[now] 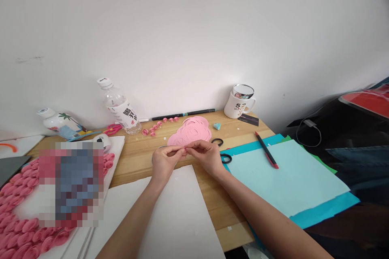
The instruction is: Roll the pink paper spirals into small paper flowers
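My left hand (165, 162) and my right hand (206, 156) meet in the middle of the view, thumbs and fingertips pinched together. Between them is a small piece of pink paper (185, 149), mostly hidden by the fingers. Just behind the hands lies a pile of pink paper spiral cut-outs (194, 129). Several small rolled pink paper flowers (152, 127) sit to the left of that pile. A light blue rolled paper flower (216, 126) stands at its right. Black-handled scissors (226, 158) lie by my right hand, their blades out of sight.
White sheets (182, 206) lie under my forearms. Blue paper (285, 182) with a black and red pen (266, 151) is on the right. At the back stand a water bottle (120, 107) and a mug (238, 104). Many pink flowers (22, 234) cover a board at left, partly blurred.
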Demonstrator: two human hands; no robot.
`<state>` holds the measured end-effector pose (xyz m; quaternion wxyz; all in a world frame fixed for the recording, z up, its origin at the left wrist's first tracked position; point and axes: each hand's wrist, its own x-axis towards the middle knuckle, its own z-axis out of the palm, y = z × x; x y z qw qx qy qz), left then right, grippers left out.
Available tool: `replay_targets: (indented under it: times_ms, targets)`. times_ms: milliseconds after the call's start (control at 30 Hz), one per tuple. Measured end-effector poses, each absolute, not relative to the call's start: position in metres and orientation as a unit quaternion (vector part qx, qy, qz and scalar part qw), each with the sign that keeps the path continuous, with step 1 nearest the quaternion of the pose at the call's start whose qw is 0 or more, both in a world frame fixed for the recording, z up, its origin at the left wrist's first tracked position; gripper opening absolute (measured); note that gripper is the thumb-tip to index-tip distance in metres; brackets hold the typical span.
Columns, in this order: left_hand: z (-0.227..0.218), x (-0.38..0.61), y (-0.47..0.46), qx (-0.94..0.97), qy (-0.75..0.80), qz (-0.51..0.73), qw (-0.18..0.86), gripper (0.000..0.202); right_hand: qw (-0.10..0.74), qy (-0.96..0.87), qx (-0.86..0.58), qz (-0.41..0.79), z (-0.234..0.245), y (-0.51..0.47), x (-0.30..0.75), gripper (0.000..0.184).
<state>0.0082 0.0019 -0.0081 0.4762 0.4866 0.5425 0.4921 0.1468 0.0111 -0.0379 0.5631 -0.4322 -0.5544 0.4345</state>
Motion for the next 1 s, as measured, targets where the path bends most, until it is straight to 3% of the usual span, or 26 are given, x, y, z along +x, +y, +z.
replay_targets:
  times_ms: [333, 1000]
  targets:
    - [-0.023, 0.006, 0.004, 0.564, 0.534, 0.492, 0.394, 0.011, 0.539, -0.634, -0.443, 0.333, -0.039, 0.008, 0.147, 0.008]
    - [-0.021, 0.005, 0.003, 0.642, 0.539, 0.458, 0.295, 0.012, 0.547, -0.647, -0.425, 0.317, -0.044, 0.010, 0.148, 0.008]
